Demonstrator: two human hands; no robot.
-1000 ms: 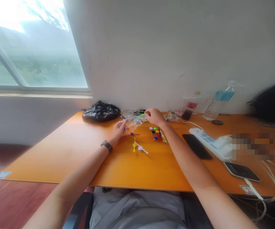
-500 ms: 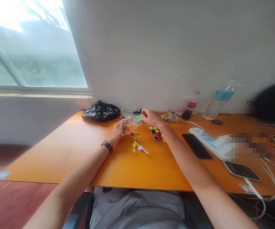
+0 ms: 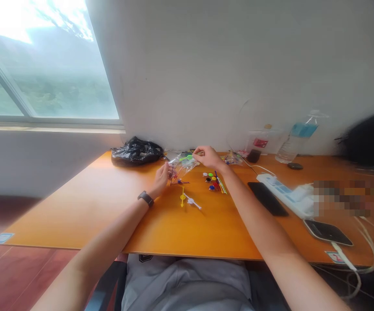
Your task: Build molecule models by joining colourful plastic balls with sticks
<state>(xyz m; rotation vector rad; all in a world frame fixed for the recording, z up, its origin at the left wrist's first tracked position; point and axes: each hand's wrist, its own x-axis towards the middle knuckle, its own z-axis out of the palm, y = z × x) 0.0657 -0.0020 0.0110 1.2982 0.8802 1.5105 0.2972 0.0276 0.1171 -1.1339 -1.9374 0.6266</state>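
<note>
Both my hands hold a small clear plastic bag (image 3: 182,165) with coloured pieces inside, lifted a little above the orange table (image 3: 103,207) near the far wall. My left hand (image 3: 161,176), with a dark wristband, pinches its lower left end. My right hand (image 3: 209,157) pinches the upper right end, fingers closed. Small coloured round pieces and thin sticks (image 3: 213,180) lie on the table just below my right hand. A yellow and a white stick piece (image 3: 189,200) lie nearer to me.
A crumpled black plastic bag (image 3: 137,151) sits at the back left by the wall. To the right lie a black phone (image 3: 267,198), a white power strip (image 3: 287,195), a second phone (image 3: 328,232) with a cable, a water bottle (image 3: 297,138) and a clear cup (image 3: 260,141).
Both hands have raised the clear bag slightly off the table and tilted it, the right hand moving a little left and up.
</note>
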